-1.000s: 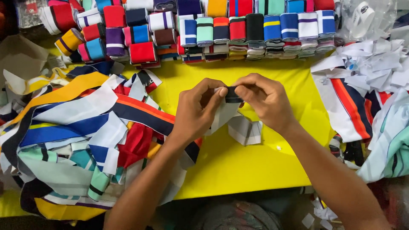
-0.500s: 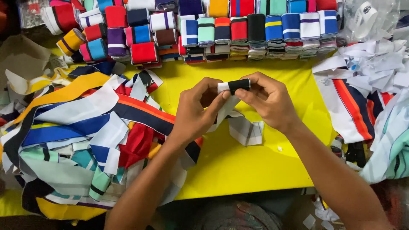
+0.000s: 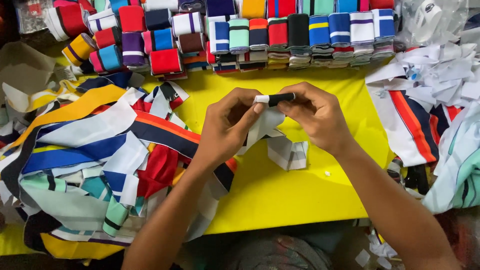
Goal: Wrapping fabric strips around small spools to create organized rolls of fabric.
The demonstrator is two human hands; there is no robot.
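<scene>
I hold a narrow black-and-white strip of ribbed knit fabric [image 3: 274, 98] pinched between both hands above the middle of the bright yellow cloth-covered table [image 3: 280, 195]. My left hand [image 3: 231, 126] grips the white end with thumb and fingertips closed tightly; my right hand [image 3: 316, 119] is closed on the black end, at about three o'clock from the left. The rest of the strip hangs down limp and pale between my palms. It looks very light, soft and stretchy, not slippery and not at all fragile, so I judge a fingertip pinch near the folded edge is the best place to hold it, since it would flop anywhere else. Just below the hands, at about five o'clock, lies a small folded white-and-grey fabric piece [image 3: 289, 152]. At nine o'clock sprawls a loose heap of multicoloured striped fabric strips [image 3: 95, 165]. At twelve o'clock, along the table's far edge, stands a row of neatly folded knit bundles in many colours [image 3: 280, 32]. At three o'clock lie white paper scraps and more striped cloth [image 3: 430, 95].
</scene>
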